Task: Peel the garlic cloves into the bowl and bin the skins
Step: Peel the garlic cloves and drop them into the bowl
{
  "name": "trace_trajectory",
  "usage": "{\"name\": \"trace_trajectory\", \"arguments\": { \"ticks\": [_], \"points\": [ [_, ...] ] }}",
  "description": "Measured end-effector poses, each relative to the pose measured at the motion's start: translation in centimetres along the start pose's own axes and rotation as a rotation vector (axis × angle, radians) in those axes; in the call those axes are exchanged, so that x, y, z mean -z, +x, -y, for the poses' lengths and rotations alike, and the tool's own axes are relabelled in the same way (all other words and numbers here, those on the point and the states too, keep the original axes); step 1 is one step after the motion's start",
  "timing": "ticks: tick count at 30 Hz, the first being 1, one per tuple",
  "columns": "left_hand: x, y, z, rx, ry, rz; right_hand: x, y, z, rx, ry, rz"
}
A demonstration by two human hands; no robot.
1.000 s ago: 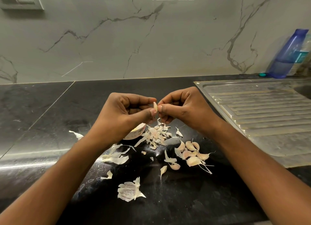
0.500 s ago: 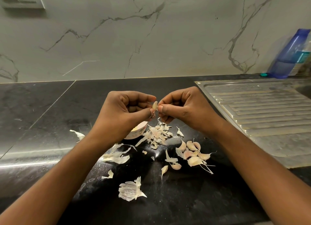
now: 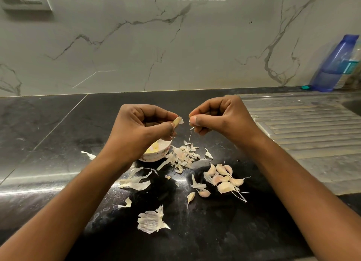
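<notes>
Since the earlier frames the hands have been drawn apart, and a gap is now seen where they met. The garlic clove (image 3: 177, 121) is held above the dark surface (image 3: 58, 143), clamped between the thumb and curled fingers of the left hand (image 3: 140, 127). Its long axis is tilted, with the free end pointed up and right towards the right hand (image 3: 220, 118). A thin strip of skin (image 3: 191, 130) is pinched between the right thumb and forefinger and hangs down. The bowl (image 3: 156, 156) is partly hidden under the left hand. Loose skins (image 3: 183, 155) are scattered just beside it, and unpeeled cloves (image 3: 222, 178) are heaped further right. A teal label (image 3: 349, 67) is seen beside the blue bottle (image 3: 336, 65); its writing cannot be read.
</notes>
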State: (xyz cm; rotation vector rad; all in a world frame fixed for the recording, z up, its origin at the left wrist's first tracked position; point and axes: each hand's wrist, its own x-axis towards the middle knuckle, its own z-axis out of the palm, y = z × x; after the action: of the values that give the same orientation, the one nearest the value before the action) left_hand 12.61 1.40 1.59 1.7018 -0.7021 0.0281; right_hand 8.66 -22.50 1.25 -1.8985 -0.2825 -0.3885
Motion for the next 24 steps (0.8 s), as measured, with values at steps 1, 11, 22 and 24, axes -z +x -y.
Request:
{"name": "trace_trajectory", "arguments": {
  "ticks": [1, 11, 22, 24],
  "points": [
    [-0.03, -0.01, 0.01, 0.001, 0.007, 0.007, -0.03, -0.06, 0.08, -0.004, 0.016, 0.017],
    [-0.18, -0.16, -0.03, -0.011, -0.001, 0.04, -0.85, -0.18, -0.11, -0.03, 0.04, 0.177],
    [0.01, 0.04, 0.17, 0.04, 0.011, 0.007, -0.64, 0.16, -0.51, -0.014, -0.081, 0.037],
    [0.07, 0.07, 0.17, 0.045, 0.004, 0.002, -0.38, 0.3, -0.65, 0.004, -0.105, -0.021]
  ]
}}
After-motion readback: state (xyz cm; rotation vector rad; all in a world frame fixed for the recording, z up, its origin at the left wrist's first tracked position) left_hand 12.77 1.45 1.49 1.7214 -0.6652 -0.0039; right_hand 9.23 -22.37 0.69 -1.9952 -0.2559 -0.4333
